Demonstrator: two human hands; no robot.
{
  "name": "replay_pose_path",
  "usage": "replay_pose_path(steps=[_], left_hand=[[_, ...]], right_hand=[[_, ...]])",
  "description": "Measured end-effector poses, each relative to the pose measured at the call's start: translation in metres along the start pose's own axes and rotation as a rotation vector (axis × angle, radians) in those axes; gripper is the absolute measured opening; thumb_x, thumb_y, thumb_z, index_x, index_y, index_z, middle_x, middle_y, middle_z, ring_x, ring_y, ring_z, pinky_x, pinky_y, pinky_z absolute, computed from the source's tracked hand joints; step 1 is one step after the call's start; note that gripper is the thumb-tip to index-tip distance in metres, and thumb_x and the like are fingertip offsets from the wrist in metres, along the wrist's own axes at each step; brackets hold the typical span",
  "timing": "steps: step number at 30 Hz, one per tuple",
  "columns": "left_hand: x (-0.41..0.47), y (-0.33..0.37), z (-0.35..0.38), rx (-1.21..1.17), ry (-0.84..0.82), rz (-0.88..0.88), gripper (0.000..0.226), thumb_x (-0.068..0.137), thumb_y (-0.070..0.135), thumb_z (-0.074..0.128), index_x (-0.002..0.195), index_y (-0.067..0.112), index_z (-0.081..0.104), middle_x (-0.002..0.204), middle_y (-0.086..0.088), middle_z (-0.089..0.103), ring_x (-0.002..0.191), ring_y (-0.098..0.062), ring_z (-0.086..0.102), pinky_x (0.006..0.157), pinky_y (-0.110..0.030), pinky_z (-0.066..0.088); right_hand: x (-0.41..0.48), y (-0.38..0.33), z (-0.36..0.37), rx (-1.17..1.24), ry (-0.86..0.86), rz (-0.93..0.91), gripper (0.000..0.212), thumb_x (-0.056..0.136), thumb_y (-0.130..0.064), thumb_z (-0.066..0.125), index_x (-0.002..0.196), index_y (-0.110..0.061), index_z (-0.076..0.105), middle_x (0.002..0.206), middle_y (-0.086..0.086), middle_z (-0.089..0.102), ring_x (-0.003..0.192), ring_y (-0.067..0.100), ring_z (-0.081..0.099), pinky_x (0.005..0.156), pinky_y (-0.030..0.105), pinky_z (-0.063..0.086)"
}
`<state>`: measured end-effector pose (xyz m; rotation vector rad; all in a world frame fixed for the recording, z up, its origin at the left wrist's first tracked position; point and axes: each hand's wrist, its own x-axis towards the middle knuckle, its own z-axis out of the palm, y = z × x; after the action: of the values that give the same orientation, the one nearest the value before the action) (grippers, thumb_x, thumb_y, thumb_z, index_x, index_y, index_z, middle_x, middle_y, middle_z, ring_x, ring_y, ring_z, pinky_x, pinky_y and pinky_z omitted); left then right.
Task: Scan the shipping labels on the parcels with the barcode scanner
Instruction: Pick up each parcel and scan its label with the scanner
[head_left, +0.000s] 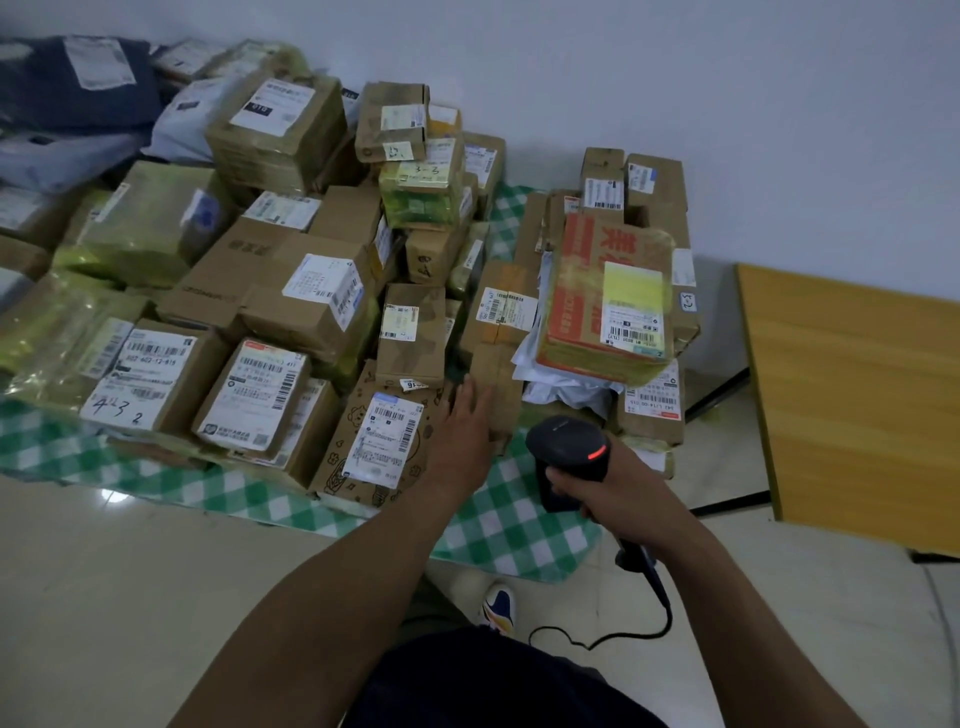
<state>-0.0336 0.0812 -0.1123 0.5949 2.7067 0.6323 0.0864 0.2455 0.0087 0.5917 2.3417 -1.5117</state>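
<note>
Forearms (332, 597) reach forward: right hand (623, 491) grips the scanner (566, 447), red light lit, low before the parcels (291, 291), while left hand (465, 431), fingers straight, touches a small box (497, 395) on the checked cloth (498, 525), wooden table (857, 395) at right.

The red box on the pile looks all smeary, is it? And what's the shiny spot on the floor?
In the head view, yes: the red box has soft, smeared print, while the label at lower left reads sharp; also in the head view, the pale spot on the floor is glare on glossy tiles; the scanner there shows a small red glow.
</note>
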Motion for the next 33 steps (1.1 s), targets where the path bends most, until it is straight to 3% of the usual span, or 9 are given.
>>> replay_pose_path(steps=[4, 8, 11, 14, 17, 23, 27, 30, 33], left_hand=[[-0.023, -0.009, -0.002, -0.14, 0.076, 0.014, 0.078, 0.092, 0.002, 0.062, 0.161, 0.018, 0.028, 0.171, -0.006, 0.012, 0.157, -0.029, 0.013, 0.124, -0.047, 0.028], [-0.058, -0.03, -0.01, -0.211, 0.317, -0.17, 0.053, 0.098, 0.021, 0.062, 0.149, 0.019, 0.047, 0.16, -0.01, 0.037, 0.147, -0.03, 0.033, 0.119, -0.046, 0.031], [-0.072, -0.055, -0.014, -0.116, 0.248, -0.443, 0.069, 0.095, 0.049, 0.06, 0.156, 0.026, 0.035, 0.163, -0.013, 0.028, 0.151, -0.035, 0.023, 0.124, -0.054, 0.02], [-0.08, -0.071, -0.018, -0.052, 0.199, -0.498, 0.089, 0.086, 0.066, 0.061, 0.16, 0.032, 0.024, 0.167, -0.012, 0.015, 0.154, -0.034, 0.012, 0.124, -0.055, 0.011], [-0.079, -0.073, -0.024, -0.114, 0.163, -0.524, 0.096, 0.085, 0.069, 0.063, 0.162, 0.036, 0.017, 0.17, -0.013, 0.005, 0.157, -0.035, 0.004, 0.125, -0.055, 0.011], [-0.035, -0.064, -0.041, -0.423, 0.297, -0.415, 0.082, 0.091, 0.055, 0.069, 0.156, 0.021, 0.034, 0.155, -0.011, 0.039, 0.144, -0.033, 0.036, 0.117, -0.05, 0.037], [0.014, -0.063, -0.062, -0.621, 0.311, -0.623, 0.087, 0.089, 0.056, 0.071, 0.155, 0.014, 0.034, 0.155, -0.013, 0.044, 0.145, -0.038, 0.038, 0.118, -0.055, 0.035], [0.034, -0.059, -0.07, -0.518, 0.22, -0.71, 0.097, 0.092, 0.062, 0.065, 0.162, 0.011, 0.022, 0.166, -0.015, 0.027, 0.152, -0.04, 0.024, 0.123, -0.056, 0.024], [0.041, -0.057, -0.066, -0.483, 0.166, -0.756, 0.093, 0.092, 0.061, 0.066, 0.16, 0.012, 0.026, 0.164, -0.018, 0.023, 0.152, -0.042, 0.019, 0.123, -0.055, 0.021]], right_hand=[[0.001, 0.003, 0.004, 0.001, -0.008, -0.008, 0.027, 0.095, -0.024, 0.076, 0.113, -0.036, 0.059, 0.096, 0.006, 0.074, 0.057, -0.002, 0.061, 0.057, 0.019, 0.051], [0.006, 0.005, 0.012, 0.006, -0.049, -0.013, 0.028, 0.095, -0.026, 0.075, 0.119, -0.032, 0.062, 0.088, -0.001, 0.073, 0.062, 0.002, 0.062, 0.061, 0.022, 0.052], [0.01, -0.001, 0.02, 0.017, -0.101, -0.033, 0.029, 0.097, -0.022, 0.073, 0.123, -0.03, 0.062, 0.08, -0.008, 0.069, 0.059, -0.003, 0.06, 0.055, 0.016, 0.048], [0.013, -0.003, 0.027, 0.033, -0.138, -0.049, 0.04, 0.097, -0.022, 0.073, 0.132, -0.033, 0.057, 0.08, -0.011, 0.067, 0.059, -0.003, 0.061, 0.056, 0.016, 0.047], [0.02, -0.001, 0.031, 0.032, -0.161, -0.043, 0.045, 0.095, -0.026, 0.075, 0.136, -0.033, 0.057, 0.076, -0.015, 0.067, 0.058, 0.005, 0.06, 0.059, 0.023, 0.048], [0.023, -0.002, 0.033, 0.025, -0.185, -0.046, 0.043, 0.096, -0.023, 0.074, 0.136, -0.029, 0.059, 0.083, -0.01, 0.07, 0.056, 0.001, 0.058, 0.059, 0.023, 0.048], [0.023, 0.001, 0.027, -0.006, -0.167, -0.046, 0.041, 0.097, -0.023, 0.074, 0.135, -0.03, 0.059, 0.066, -0.016, 0.067, 0.057, 0.009, 0.059, 0.06, 0.027, 0.049], [0.022, 0.002, 0.023, -0.033, -0.142, -0.053, 0.038, 0.096, -0.024, 0.074, 0.131, -0.03, 0.061, 0.067, -0.01, 0.068, 0.059, 0.01, 0.06, 0.058, 0.024, 0.049], [0.02, 0.001, 0.021, -0.018, -0.115, -0.05, 0.032, 0.097, -0.019, 0.074, 0.125, -0.027, 0.063, 0.09, 0.008, 0.075, 0.068, 0.018, 0.064, 0.056, 0.017, 0.049]])
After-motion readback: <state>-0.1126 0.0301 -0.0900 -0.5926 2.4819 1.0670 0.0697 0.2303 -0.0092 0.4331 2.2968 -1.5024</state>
